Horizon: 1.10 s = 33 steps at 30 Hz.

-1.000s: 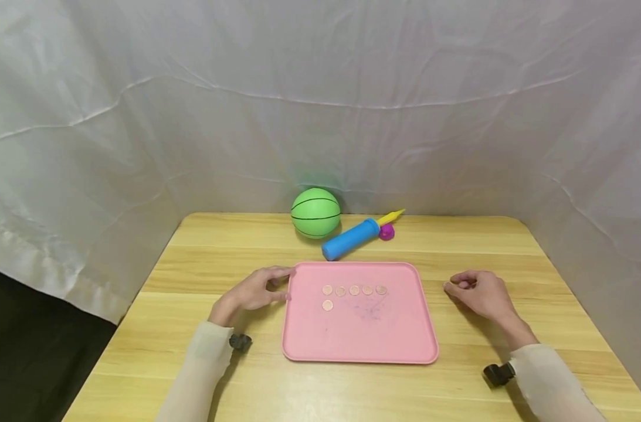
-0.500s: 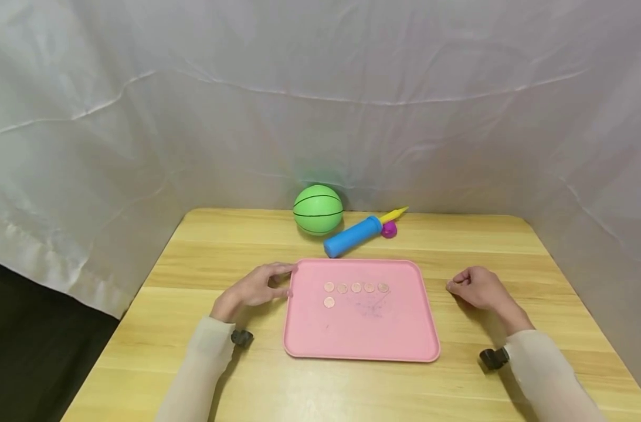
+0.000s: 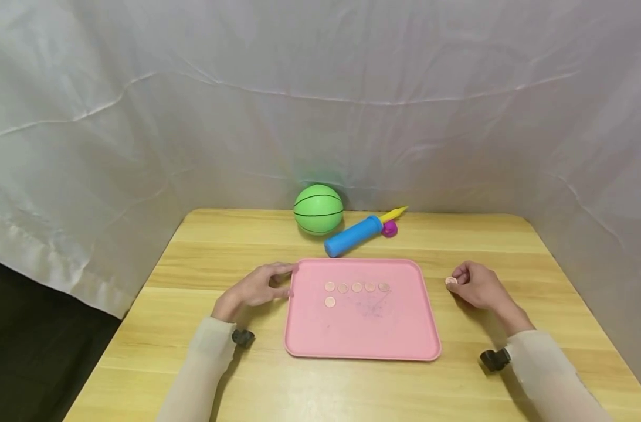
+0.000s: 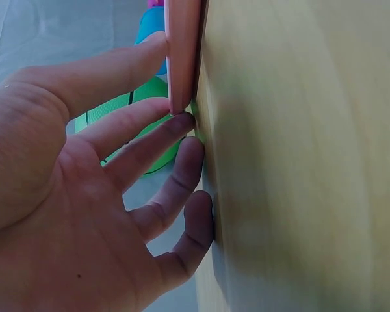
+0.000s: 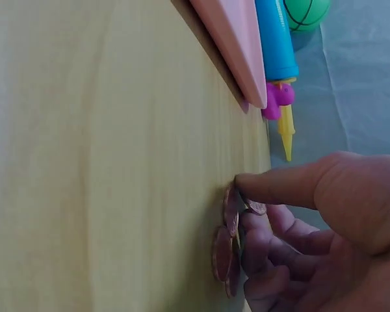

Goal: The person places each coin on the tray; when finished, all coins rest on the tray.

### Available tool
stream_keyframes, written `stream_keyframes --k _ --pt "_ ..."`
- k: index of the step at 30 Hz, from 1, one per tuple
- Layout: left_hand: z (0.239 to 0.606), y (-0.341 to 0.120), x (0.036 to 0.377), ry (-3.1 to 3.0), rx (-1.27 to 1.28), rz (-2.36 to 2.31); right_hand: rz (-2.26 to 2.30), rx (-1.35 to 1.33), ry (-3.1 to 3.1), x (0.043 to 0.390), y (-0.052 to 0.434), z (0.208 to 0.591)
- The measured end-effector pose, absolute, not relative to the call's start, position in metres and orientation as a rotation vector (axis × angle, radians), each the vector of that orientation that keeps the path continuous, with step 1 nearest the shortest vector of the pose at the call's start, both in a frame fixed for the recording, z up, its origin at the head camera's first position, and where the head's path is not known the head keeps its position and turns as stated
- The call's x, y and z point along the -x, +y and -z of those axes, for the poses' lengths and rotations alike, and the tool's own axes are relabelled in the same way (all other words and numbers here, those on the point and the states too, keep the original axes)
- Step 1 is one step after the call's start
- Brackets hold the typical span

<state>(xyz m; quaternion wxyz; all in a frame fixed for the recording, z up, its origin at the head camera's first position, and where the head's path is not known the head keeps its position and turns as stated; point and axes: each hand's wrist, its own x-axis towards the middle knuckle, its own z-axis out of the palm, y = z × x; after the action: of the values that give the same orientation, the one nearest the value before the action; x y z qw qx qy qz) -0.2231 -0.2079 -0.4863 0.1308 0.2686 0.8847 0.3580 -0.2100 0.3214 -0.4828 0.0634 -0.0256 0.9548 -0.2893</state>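
Note:
A pink tray [image 3: 362, 346] lies on the table, with several copper-coloured coins [image 3: 356, 287] in a row and one coin [image 3: 329, 302] below the row's left end. My left hand [image 3: 254, 287] rests at the tray's left side. Its thumb and index fingertip touch the rim in the left wrist view, and the other fingers are spread loosely. To the right of the tray, my right hand [image 3: 481, 287] holds several coins [image 5: 231, 211] with curled fingers near the tabletop. One coin [image 3: 451, 281] shows at the thumb tip. The fingers partly hide the held coins.
Behind the tray lies a blue hand pump [image 3: 353, 236] with a yellow nozzle [image 3: 394, 214], beside a small purple object [image 3: 389, 228]. A green ball [image 3: 318, 210] stands to its left. Grey-white cloth [image 3: 362, 146] hangs behind the wooden table [image 3: 331, 387].
A coin has come into sight at my right thumb tip, and the right fingers have shifted slightly. My left hand stays at the tray's edge. The coins on the tray keep their arrangement.

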Motion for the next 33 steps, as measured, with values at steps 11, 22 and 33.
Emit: stream_keyframes --k 11,22,33 --pt "0.487 -0.210 0.224 2.578 -0.781 -1.028 1.069 0.029 2.863 0.205 0.315 0.481" --pt "0.486 -0.209 0.224 2.574 -0.777 -1.040 1.257 0.001 2.766 0.200 0.300 0.472" --pt "0.488 -0.208 0.223 2.563 -0.774 -1.040 1.212 0.180 2.890 0.194 0.279 0.472"
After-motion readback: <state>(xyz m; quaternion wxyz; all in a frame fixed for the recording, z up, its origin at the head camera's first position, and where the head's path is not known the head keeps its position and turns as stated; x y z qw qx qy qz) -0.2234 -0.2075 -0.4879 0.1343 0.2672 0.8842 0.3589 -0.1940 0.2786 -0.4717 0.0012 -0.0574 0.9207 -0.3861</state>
